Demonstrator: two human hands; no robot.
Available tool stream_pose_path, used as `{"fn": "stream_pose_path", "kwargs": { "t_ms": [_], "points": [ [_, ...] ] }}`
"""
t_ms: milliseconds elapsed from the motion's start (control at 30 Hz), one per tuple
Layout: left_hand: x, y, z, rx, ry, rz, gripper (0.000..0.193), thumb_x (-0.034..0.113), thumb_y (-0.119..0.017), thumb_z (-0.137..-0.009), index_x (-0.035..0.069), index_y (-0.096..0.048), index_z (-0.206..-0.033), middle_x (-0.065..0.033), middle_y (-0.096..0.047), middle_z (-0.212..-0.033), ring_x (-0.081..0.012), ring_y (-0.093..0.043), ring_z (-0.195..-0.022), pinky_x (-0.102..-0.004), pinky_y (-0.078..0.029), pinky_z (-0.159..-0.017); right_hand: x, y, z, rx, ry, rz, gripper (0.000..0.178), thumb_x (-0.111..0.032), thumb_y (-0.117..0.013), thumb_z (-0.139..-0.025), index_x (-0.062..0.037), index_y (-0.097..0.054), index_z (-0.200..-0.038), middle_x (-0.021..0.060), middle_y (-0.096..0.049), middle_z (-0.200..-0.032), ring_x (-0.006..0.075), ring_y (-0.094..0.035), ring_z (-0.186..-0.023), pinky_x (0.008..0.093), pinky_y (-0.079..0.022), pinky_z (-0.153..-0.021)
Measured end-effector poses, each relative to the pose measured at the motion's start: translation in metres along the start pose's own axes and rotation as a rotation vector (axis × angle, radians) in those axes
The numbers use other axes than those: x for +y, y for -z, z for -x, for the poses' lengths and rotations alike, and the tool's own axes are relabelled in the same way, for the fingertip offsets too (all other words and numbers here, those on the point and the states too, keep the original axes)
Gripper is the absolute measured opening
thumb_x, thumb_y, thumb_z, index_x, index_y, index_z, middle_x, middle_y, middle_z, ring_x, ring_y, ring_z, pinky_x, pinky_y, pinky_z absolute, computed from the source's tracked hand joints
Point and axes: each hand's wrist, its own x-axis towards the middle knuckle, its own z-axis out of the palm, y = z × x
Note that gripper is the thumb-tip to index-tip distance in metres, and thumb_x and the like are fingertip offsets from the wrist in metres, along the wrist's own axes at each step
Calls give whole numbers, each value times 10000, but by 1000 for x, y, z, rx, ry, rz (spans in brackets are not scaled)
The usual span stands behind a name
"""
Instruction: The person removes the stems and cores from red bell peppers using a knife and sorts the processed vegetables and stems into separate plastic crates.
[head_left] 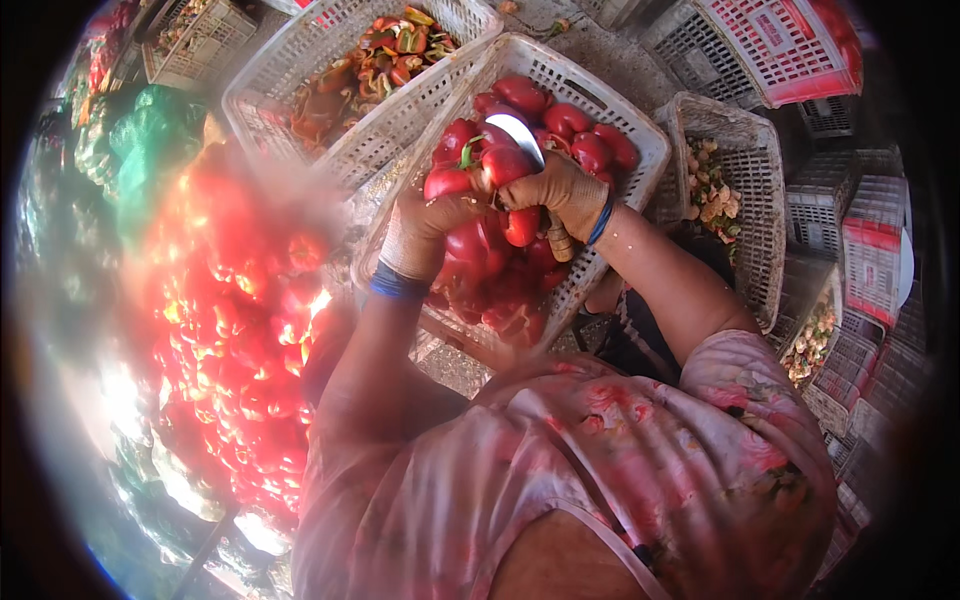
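Note:
Over a white plastic crate (640,125) of red bell peppers (475,250), both my gloved hands meet at one red bell pepper (503,165). My left hand (425,228) is closed on its left side, the thumb reaching toward the middle. In my right hand (568,192) is a knife (520,132); its curved, shiny blade points up and left over the pepper, and its wooden handle (560,240) sticks out below the palm. My right fingers also press against the pepper. It looks split, with pale flesh showing near the thumbs. Blue bands circle both wrists.
At the upper left, another white crate (345,160) holds pepper scraps (400,50). A large heap of red peppers (240,370) fills the left, blurred by glare. To the right, a crate (755,200) contains pale pepper cores (712,190). Stacked crates (875,245) line the far right.

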Motion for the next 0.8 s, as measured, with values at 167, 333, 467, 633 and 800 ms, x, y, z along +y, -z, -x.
{"fn": "stream_pose_path", "kwargs": {
  "t_ms": [167, 333, 467, 633, 800],
  "points": [
    [4, -6, 5, 11, -140, 117, 411, 89, -641, -810, -30, -578, -1198, -124, -671, -960, -189, -676, -773, -278, -544, -653, 16, -21, -3, -253, 282, -643, 416, -312, -413, -1041, -70, -457, -1377, 74, -561, -1287, 147, -557, -1116, 277, -490, -848],
    [0, -28, -3, 157, -494, -829, 569, 184, -842, -710, 34, -603, -1204, -126, -674, -1021, -238, -658, -907, -370, -536, -809, 49, -22, -7, 367, 141, 19, 326, -324, -409, -1014, -115, -611, -1161, 37, -620, -818, 153, -568, -632, 296, -489, -541],
    [-1, -33, 4, 168, -594, -842, 547, 148, -827, -734, 38, -601, -1221, -116, -671, -1069, -229, -654, -933, -353, -538, -828, 67, 4, -16, 552, 352, 323, 338, -346, -506, -962, -80, -629, -1129, 75, -629, -751, 209, -585, -590, 342, -498, -524],
    [12, -11, -3, 6, -269, 36, 598, 13, -780, -690, -11, -554, -1243, -86, -672, -1062, -193, -661, -929, -340, -552, -836, 4, 46, -31, 883, 121, 719, 536, -424, -731, -786, 3, -636, -1096, 194, -690, -945, 331, -676, -865, 421, -540, -739],
    [25, -12, 0, 207, -93, 103, 527, 15, -741, -734, -10, -563, -1230, -62, -685, -971, -160, -661, -840, -309, -551, -760, 21, 125, -117, 995, -6, 826, 624, -447, -738, -771, -79, -579, -1249, 219, -664, -1135, 388, -629, -1073, 462, -500, -917]
  ]
}}
